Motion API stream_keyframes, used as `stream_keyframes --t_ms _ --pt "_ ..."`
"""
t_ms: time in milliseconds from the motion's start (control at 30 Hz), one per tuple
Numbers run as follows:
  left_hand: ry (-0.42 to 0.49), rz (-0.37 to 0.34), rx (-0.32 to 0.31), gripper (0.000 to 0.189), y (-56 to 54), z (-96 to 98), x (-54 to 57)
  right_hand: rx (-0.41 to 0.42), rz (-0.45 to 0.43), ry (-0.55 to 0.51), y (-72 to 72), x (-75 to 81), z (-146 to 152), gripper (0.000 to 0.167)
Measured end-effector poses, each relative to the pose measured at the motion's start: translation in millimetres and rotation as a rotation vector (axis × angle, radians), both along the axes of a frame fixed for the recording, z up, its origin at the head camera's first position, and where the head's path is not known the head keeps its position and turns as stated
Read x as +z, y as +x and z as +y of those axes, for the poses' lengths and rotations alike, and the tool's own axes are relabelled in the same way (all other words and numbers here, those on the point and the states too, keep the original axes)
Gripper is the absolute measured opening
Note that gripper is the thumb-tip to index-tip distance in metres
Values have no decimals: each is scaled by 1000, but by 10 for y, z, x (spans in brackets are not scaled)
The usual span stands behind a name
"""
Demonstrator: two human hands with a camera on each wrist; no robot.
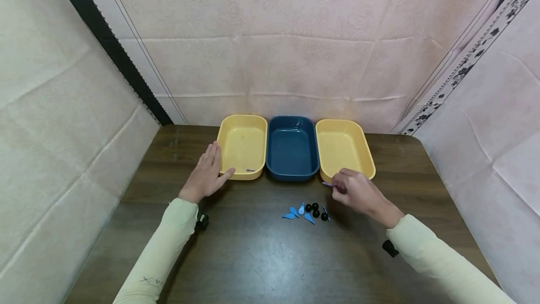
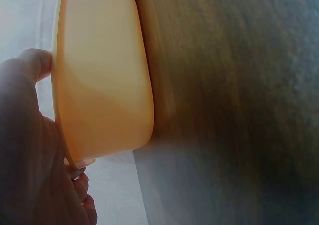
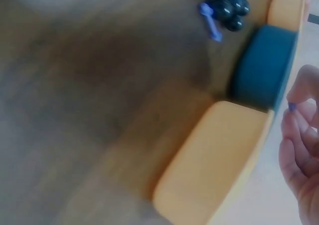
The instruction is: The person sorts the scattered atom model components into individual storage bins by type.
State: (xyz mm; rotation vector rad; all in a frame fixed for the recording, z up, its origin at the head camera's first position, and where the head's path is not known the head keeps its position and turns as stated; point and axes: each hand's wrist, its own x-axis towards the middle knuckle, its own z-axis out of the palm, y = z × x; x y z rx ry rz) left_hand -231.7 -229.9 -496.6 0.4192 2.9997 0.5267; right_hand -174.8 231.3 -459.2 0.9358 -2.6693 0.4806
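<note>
My right hand [image 1: 356, 191] pinches a small purple stick [image 1: 326, 184] between thumb and fingers, at the front of the right yellow tray [image 1: 368, 154]. In the right wrist view only the tip of that purple stick [image 3: 292, 106] shows. My left hand [image 1: 204, 175] rests against the left yellow tray [image 1: 242, 176], fingers straight along its left side and thumb at its front rim. One purple stick [image 1: 251, 170] lies inside that tray. On the table, another purple stick [image 3: 211, 22] with knobbed ends lies beside several shiny black balls [image 1: 316, 213] and several blue teardrop-shaped pieces [image 1: 294, 211].
A dark blue tray [image 1: 293, 177] stands between the two yellow ones, all three in a row at the back of the brown wooden table [image 1: 253, 257]. Pale patterned cloth [image 1: 270, 69] hangs behind them and along both sides.
</note>
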Motion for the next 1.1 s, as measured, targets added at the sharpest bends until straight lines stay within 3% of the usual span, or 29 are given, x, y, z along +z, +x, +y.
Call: stream_keyframes --t_ms 500,933,1100 --pt "11 4 -5 101 -7 -5 -5 64 37 -6 -245 368 -295 5" --pt "-11 6 -6 102 3 -5 5 133 104 22 -467 454 -706 3" --pt "-10 10 -6 102 7 -4 6 147 90 39 -558 482 -906 3"
